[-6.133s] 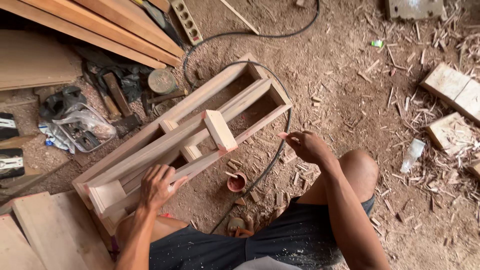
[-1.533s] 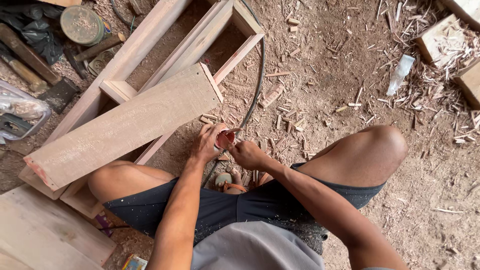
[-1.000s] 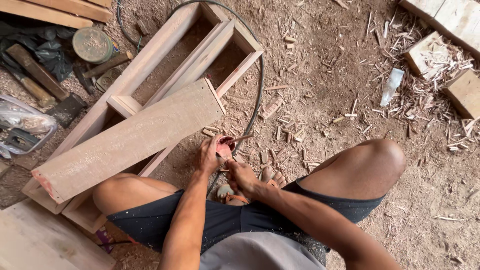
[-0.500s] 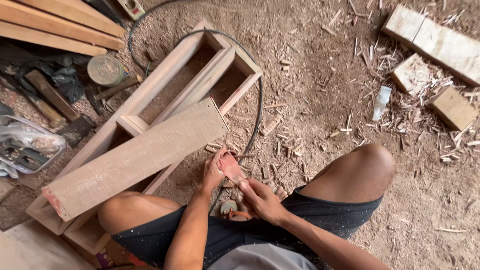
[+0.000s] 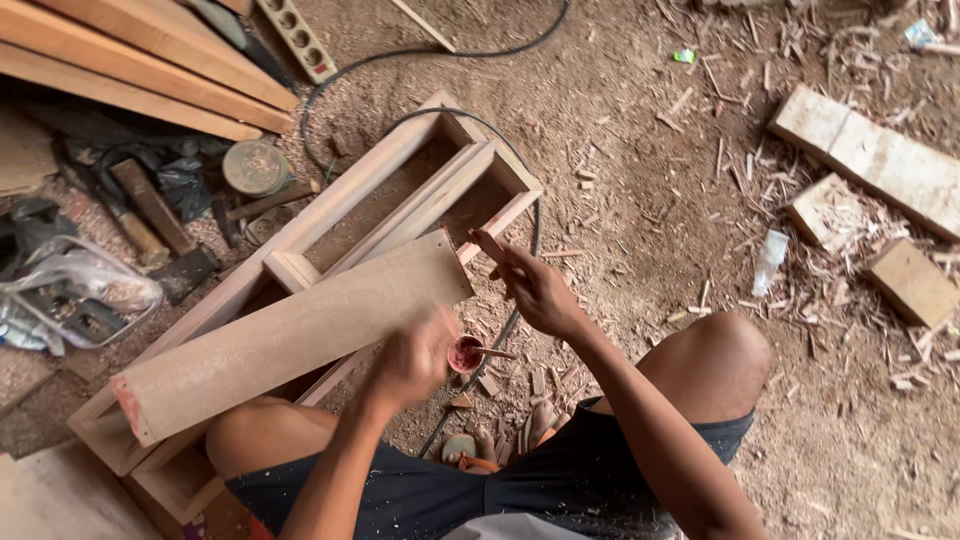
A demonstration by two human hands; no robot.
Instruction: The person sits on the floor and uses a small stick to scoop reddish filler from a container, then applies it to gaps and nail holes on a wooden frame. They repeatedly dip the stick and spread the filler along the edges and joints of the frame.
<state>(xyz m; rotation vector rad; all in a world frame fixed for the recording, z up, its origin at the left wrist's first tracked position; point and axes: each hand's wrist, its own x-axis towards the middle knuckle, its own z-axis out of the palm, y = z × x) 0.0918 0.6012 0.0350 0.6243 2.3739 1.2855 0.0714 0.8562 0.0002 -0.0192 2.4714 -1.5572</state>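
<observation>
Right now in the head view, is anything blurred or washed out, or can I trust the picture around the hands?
Head view: the left hand is smeared by motion blur, its fingers indistinct; the right hand and the plank lying on the wooden frame look sharp. Light is soft and even, no glare; deeper shadow over the tools at the left edge.

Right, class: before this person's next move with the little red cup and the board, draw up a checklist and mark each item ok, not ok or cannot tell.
1. Small red cup gripped in left hand: ok, though blurred.
2. Thin stick resting in the cup: ok.
3. Right hand free, fingers raised near the board's end: ok.
4. Loose board lying across the wooden frame: ok.
5. Black cable clear of the frame: not ok, it loops around it.
6. How full the cup is: cannot tell.
</observation>
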